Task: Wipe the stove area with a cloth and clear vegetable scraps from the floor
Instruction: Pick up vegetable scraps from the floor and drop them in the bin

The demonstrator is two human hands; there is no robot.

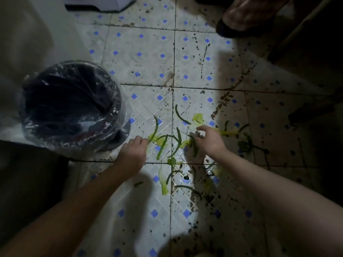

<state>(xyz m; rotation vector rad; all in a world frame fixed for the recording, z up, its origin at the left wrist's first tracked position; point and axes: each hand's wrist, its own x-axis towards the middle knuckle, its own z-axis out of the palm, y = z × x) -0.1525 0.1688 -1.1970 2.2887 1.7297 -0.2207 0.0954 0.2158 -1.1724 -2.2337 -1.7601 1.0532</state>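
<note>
At nine o'clock stands a round dark bin lined with clear plastic [70, 106], on the white floor tiled with small blue diamonds [144, 52]. Just right of it, the left hand [132, 153] curls its grip loosely, fingertips touching a pale green leaf at the edge of the green bean strips and lettuce scraps [167, 143]. These lie scattered at centre, between both hands. The right hand [209, 140] spreads half open over them, fingertips touching the strips; whether it grips any cannot be told. At one o'clock rests a sandalled foot [241, 17].
</note>
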